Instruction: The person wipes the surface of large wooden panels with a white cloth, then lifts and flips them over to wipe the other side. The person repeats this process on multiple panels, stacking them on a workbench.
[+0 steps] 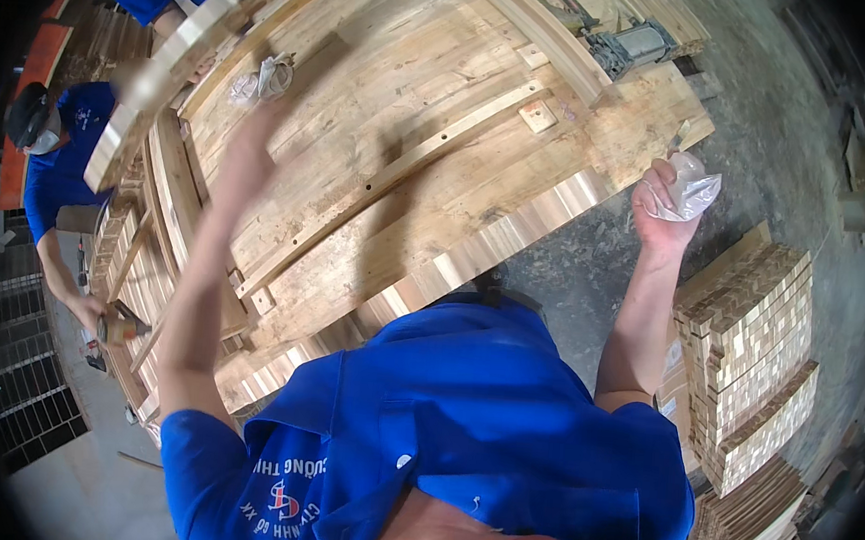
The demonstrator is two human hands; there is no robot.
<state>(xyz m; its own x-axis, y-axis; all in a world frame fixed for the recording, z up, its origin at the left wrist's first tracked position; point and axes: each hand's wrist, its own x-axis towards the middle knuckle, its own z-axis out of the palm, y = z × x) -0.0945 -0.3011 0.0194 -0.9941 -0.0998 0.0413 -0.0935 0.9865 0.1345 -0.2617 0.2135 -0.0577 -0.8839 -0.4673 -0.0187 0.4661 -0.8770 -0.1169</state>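
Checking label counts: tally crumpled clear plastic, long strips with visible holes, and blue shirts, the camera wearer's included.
Crumpled clear plastic pieces: 2 (one in the right hand, one at the blurred left hand)
Long strip with holes: 1
Blue shirts: 3
Total: 6

Crumpled bag (698, 191), seemingly clear plastic, in right fingers (656, 181).

Workbench (654, 107) before me, batten (410, 159) on it, plastic bag (697, 191) in my right hand (665, 221), stacked slats (754, 333) rightward.
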